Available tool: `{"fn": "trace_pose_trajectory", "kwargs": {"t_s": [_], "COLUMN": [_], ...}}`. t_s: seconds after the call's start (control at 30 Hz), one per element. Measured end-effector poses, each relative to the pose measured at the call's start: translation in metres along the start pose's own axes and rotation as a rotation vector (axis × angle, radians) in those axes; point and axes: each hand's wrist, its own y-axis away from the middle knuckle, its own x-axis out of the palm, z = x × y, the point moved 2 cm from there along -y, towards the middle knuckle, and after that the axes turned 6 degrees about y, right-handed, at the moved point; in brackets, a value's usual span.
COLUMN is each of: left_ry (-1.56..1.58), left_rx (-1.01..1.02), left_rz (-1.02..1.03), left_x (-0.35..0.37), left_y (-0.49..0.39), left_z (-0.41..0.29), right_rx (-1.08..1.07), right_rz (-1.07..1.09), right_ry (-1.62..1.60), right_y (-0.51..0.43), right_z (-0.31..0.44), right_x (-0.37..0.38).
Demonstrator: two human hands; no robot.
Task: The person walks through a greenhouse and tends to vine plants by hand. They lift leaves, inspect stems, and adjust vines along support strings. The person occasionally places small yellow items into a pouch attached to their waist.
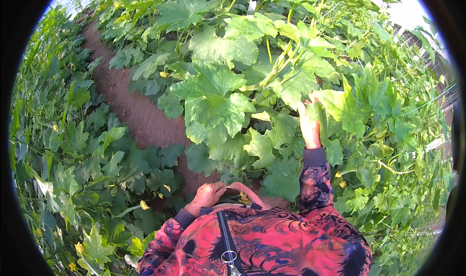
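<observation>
My left hand (pixel 206 196) is closed around the pinkish cloth handle (pixel 243 188) of a bag held against my front. Under the handle, something yellow (pixel 244 198) shows in the bag, perhaps blossoms. My right hand (pixel 310 125) reaches up among the vine leaves, palm turned partly toward the stems. A green leaf (pixel 315 113) covers part of its fingers, so whether they grip anything is hidden. Left of that hand hang broad lobed leaves (pixel 214 97) and a cluster of thick pale-green stems (pixel 278 68).
A bare soil path (pixel 142 116) curves away to the upper left between dense rows of vines (pixel 72 159). Several yellow flowers (pixel 144 205) dot the foliage. Thin strings (pixel 431 100) run through the plants at right, near a mesh fence (pixel 418 46).
</observation>
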Motion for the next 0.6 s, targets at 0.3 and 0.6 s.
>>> {"fn": "trace_pose_trajectory", "kwargs": {"t_s": [0.3, 0.6], "left_ry": [0.112, 0.183], "left_rx": [-0.036, -0.093], "left_rz": [-0.041, -0.066], "left_x": [-0.013, 0.008], "left_y": [-0.025, -0.021], "left_z": [-0.015, -0.011], "right_rx": [0.169, 0.197], "right_rz": [-0.028, 0.187], "right_ry": [-0.371, -0.166], "right_y": [-0.078, -0.123], "right_z": [0.027, -0.033], "right_x": [0.036, 0.099]}}
